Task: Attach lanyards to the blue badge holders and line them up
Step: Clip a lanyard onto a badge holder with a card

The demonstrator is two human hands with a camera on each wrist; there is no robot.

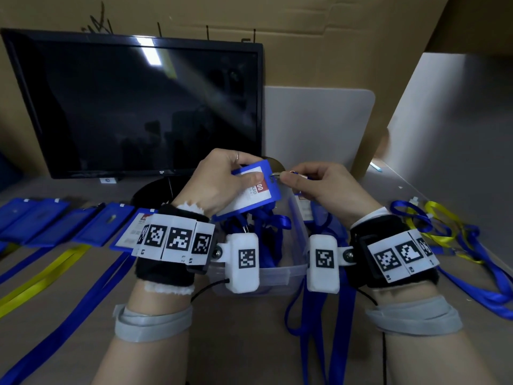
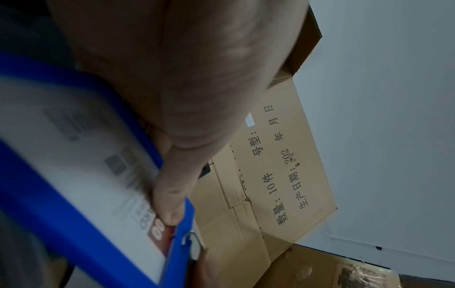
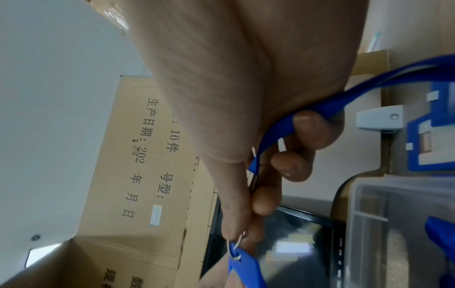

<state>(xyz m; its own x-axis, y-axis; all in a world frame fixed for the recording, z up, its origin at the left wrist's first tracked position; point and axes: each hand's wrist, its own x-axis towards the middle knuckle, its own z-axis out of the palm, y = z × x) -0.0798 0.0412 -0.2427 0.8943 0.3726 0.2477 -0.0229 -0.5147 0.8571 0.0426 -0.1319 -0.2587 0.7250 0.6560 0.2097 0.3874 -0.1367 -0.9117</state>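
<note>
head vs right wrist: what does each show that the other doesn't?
Only head: the left hand gripping the badge holder face-up, the row of finished holders on the table, and the spare lanyard pile.

Only right wrist: the blue strap running under the right hand's curled fingers, and the metal ring already through the holder's slot.

Both: the right hand pinching the clip at the holder's top edge, the clear bin, the monitor.
</note>
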